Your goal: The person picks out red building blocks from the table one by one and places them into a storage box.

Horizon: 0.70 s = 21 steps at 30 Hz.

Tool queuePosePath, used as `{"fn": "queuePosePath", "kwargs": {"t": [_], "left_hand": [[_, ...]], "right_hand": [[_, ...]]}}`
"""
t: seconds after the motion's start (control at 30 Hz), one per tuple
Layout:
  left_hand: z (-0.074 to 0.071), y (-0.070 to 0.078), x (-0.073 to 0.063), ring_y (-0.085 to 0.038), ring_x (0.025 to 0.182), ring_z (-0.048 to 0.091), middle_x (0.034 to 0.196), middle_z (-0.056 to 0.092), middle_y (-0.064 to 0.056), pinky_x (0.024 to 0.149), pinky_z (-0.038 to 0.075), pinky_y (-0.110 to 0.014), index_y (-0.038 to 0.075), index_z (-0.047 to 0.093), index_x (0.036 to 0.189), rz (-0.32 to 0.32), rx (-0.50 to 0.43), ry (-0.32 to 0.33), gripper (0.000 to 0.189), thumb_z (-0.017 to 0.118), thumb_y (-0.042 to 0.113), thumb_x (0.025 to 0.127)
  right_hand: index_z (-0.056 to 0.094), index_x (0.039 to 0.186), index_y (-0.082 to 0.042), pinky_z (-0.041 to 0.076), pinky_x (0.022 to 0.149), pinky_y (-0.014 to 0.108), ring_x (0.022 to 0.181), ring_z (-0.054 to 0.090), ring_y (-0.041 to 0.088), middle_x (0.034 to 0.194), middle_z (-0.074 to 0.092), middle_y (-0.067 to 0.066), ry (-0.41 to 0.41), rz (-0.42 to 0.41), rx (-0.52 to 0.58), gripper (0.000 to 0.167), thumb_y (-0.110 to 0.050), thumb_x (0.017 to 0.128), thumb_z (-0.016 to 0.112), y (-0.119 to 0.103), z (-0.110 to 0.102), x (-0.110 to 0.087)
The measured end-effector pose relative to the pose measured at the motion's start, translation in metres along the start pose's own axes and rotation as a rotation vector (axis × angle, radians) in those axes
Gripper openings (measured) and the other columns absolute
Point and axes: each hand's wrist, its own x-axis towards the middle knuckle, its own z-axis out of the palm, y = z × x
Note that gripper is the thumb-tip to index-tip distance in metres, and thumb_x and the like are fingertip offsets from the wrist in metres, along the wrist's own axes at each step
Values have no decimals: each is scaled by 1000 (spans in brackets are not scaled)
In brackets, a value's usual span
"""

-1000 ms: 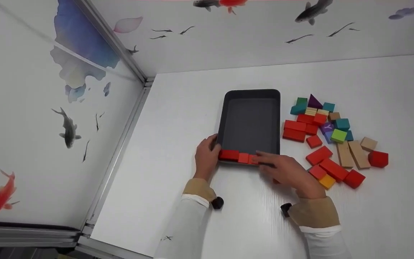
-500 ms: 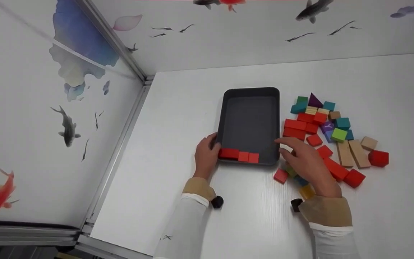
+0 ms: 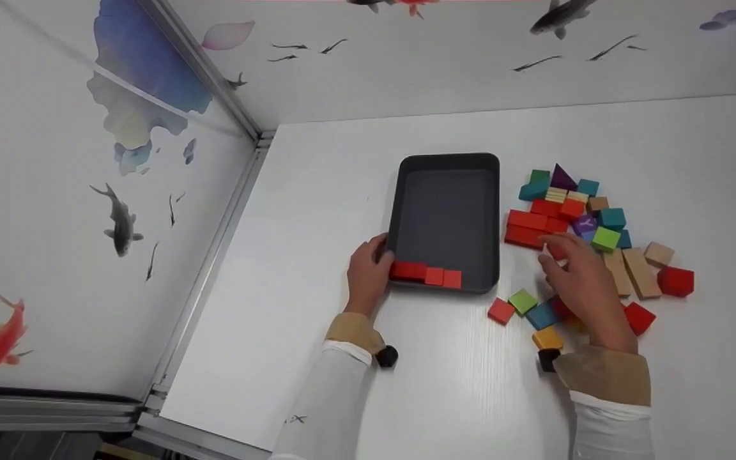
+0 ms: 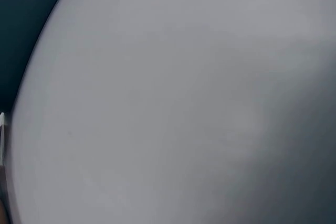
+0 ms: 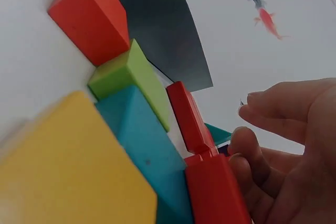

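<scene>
A dark grey tray [image 3: 448, 217] lies on the white table, with a row of red blocks [image 3: 409, 271] along its near edge. My left hand [image 3: 368, 271] grips the tray's near left side; the left wrist view shows only a blurred pale surface and dark shapes. To the right, my right hand [image 3: 582, 281] hovers over the loose blocks, thumb and forefinger apart and holding nothing. A small red block [image 3: 557, 252] lies partly hidden under its fingertips. Red blocks [image 5: 218, 190] appear close to that hand in the right wrist view too.
Right of the tray spreads a pile of coloured blocks, including a purple triangle [image 3: 561, 177] and plain wooden planks [image 3: 641, 273]. Nearer me lie a green block [image 3: 523, 302], a blue block [image 3: 542, 315] and a yellow block [image 3: 547, 338]. White panels stand behind and left.
My right hand has left the row of red blocks in the tray and moved right over the pile. Several blocks are now uncovered near the tray's near right corner. The left hand stays put.
</scene>
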Motion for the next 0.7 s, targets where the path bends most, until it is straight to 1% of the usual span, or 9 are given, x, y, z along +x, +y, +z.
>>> {"fn": "queuePosePath", "kwargs": {"t": [0.1, 0.17, 0.27, 0.37, 0.43, 0.5, 0.6, 0.7], "left_hand": [[0, 1, 2, -9, 95, 51, 105, 59, 5, 85, 41, -29, 23, 59, 117, 15, 21, 13, 38, 48, 26, 81], [0, 2, 2, -10, 96, 52, 105, 59, 4, 85, 41, -29, 23, 59, 117, 18, 33, 19, 38, 48, 25, 81], [1, 3, 1, -10, 96, 52, 105, 59, 4, 85, 41, -29, 23, 59, 117, 13, 32, 15, 37, 49, 25, 81], [1, 5, 2, -10, 97, 51, 106, 59, 4, 86, 41, -29, 23, 59, 118, 17, 12, 12, 37, 49, 25, 82], [1, 7, 3, -10, 98, 51, 107, 58, 4, 86, 40, -29, 22, 58, 118, 24, 3, 14, 37, 50, 25, 82], [1, 7, 4, -9, 98, 51, 108, 58, 4, 87, 40, -29, 23, 58, 118, 24, -1, 14, 37, 50, 25, 82], [1, 5, 2, -8, 97, 51, 107, 58, 5, 86, 40, -27, 23, 58, 118, 13, 15, 16, 37, 50, 25, 82], [1, 4, 1, -7, 97, 51, 107, 58, 6, 86, 40, -27, 24, 58, 118, 7, 25, 12, 38, 49, 26, 82]], "right_hand": [[34, 138, -20, 43, 82, 50, 115, 35, 36, 144, 19, 14, 8, 27, -1, 56, -41, 88, 48, 1, -2, 1], [31, 140, -20, 41, 84, 53, 120, 31, 39, 146, 14, 14, 5, 45, -17, 58, -41, 88, 47, 1, -1, 1], [22, 142, -21, 32, 87, 60, 128, 17, 43, 149, 2, 12, -35, 74, -65, 62, -43, 89, 44, -1, 0, 3], [14, 143, -21, 25, 88, 65, 128, 6, 45, 147, -9, 11, -83, 99, -111, 66, -45, 89, 42, -3, 1, 4], [12, 144, -20, 23, 88, 65, 128, 6, 46, 147, -11, 12, -97, 102, -127, 68, -46, 89, 43, -4, 2, 4], [13, 144, -19, 23, 89, 65, 128, 7, 47, 147, -11, 13, -91, 101, -133, 69, -45, 88, 44, -5, 2, 5], [13, 144, -19, 22, 89, 65, 128, 7, 46, 147, -10, 14, -84, 97, -136, 69, -45, 89, 44, -6, 4, 5], [12, 144, -19, 23, 89, 65, 127, 8, 48, 147, -10, 16, -78, 109, -136, 69, -44, 89, 45, -6, 5, 5]]}}
